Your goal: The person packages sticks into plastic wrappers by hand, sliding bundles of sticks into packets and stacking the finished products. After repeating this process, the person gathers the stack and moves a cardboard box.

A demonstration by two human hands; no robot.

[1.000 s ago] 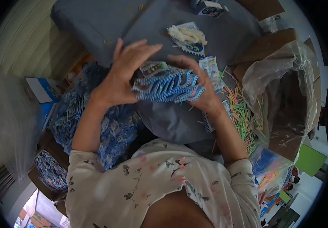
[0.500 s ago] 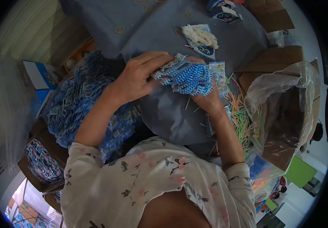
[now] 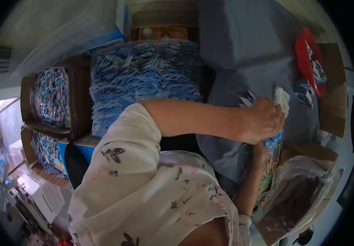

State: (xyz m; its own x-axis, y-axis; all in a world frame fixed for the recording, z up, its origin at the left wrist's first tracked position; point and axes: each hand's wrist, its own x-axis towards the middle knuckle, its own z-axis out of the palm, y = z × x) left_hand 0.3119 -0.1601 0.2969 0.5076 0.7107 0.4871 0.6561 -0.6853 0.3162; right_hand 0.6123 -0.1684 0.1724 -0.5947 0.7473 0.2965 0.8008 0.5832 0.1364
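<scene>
My left hand [image 3: 263,121] reaches across the grey table cover, its fingers curled in beside the bundle. What those fingers grip, if anything, is hidden. Just below it, my right hand [image 3: 261,151] is closed around a bundle of blue-and-white striped packets [image 3: 274,141], mostly covered by the left hand. Beyond the left knuckles lies a pale, crumpled bunch of soft strips [image 3: 281,100] on a packet. A few loose packets [image 3: 247,99] rest behind the left wrist.
A large heap of striped packets [image 3: 144,76] stands at left, beside packet-filled cartons [image 3: 52,98]. Coloured thin sticks [image 3: 267,176] lie near the right forearm, next to a plastic-lined carton [image 3: 292,197]. A red basin [image 3: 304,57] and rubber bands [image 3: 274,53] are farther out.
The view has swung left. My left hand has moved from the bundle's left side to over it, its arm now stretched across. The right hand still holds the bundle, now lower and mostly covered.
</scene>
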